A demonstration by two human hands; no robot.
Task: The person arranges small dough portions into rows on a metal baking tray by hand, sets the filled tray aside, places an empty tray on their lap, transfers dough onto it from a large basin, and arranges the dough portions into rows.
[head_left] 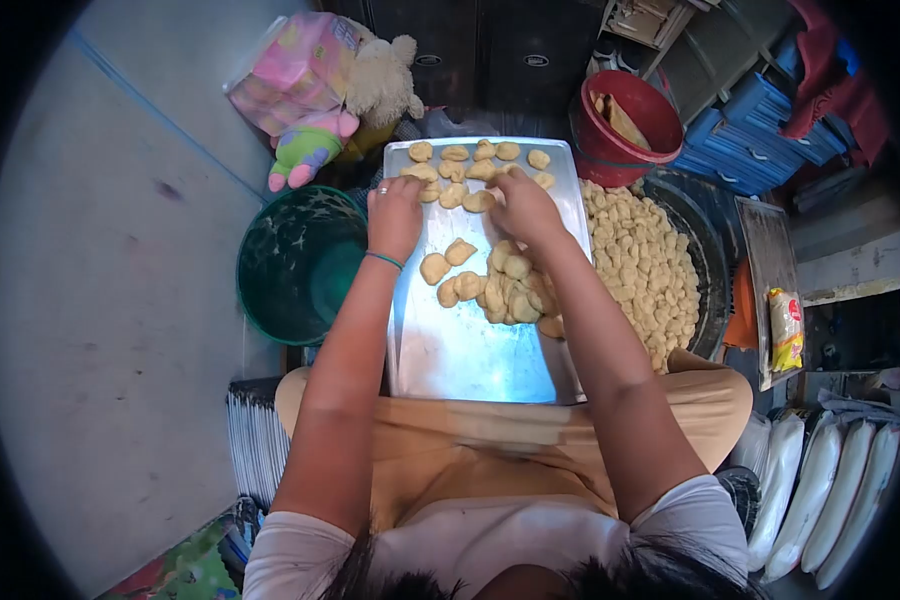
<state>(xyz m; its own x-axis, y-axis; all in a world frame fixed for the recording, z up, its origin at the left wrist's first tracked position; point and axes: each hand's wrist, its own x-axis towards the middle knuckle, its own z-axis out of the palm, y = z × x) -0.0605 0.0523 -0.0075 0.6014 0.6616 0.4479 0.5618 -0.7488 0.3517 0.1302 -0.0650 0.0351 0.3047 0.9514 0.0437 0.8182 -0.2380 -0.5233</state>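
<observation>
A metal baking tray [450,365] rests across my lap. Rows of pale dough pieces [452,194] cover its far end. My left hand [395,215], with a ring and a green wristband, is at the tray's left side, its fingers curled against a dough piece [429,191]. Opposite it, my right hand [525,207] bends its fingers and thumb around a dough piece at the right end of the row, partly hidden by the fingers. Nearer me, a heap of dough pieces [515,300] lies under my right forearm, with a few loose ones to its left.
A large black basin [711,290] full of dough pieces [638,265] stands right of the tray. On the left is a green tub [300,265]. Behind are a red bucket [625,125] and plush toys [382,85]. A yellow packet [785,330] lies on another tray [765,245] at right.
</observation>
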